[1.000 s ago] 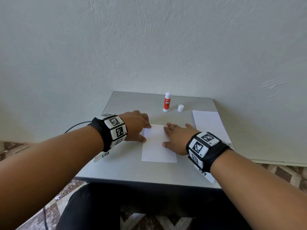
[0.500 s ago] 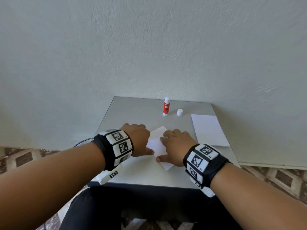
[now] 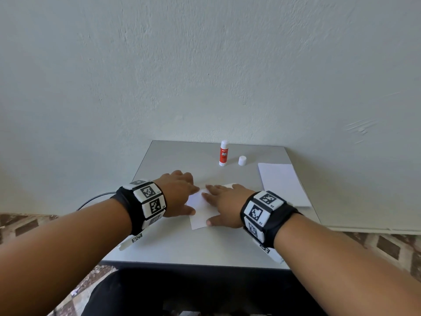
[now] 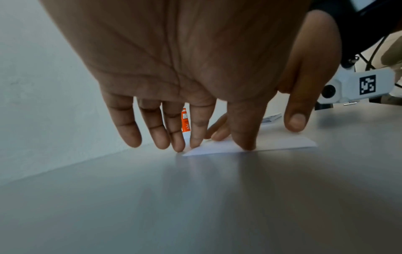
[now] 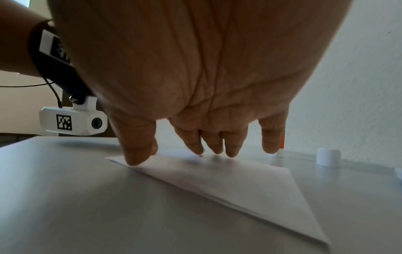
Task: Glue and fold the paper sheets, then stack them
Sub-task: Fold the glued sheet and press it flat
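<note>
A folded white sheet (image 3: 200, 213) lies askew on the grey table (image 3: 182, 247), between my two hands. My left hand (image 3: 182, 190) has straight fingers, and their tips (image 4: 243, 137) press the sheet's left edge (image 4: 272, 144). My right hand (image 3: 224, 201) lies flat on the sheet, thumb (image 5: 137, 154) and fingertips pressing it down (image 5: 250, 185). An uncapped glue stick (image 3: 223, 153) stands upright at the back, with its white cap (image 3: 242, 160) beside it. A stack of white sheets (image 3: 282, 183) lies at the right.
The table stands against a pale wall (image 3: 205, 76). A black cable (image 3: 91, 199) runs off the table's left side. Patterned floor shows on both sides, and my dark-clothed lap is below the front edge.
Both hands have turned the folded sheet on the table from straight to askew and drawn it slightly nearer. Glue stick, cap and stack have not moved.
</note>
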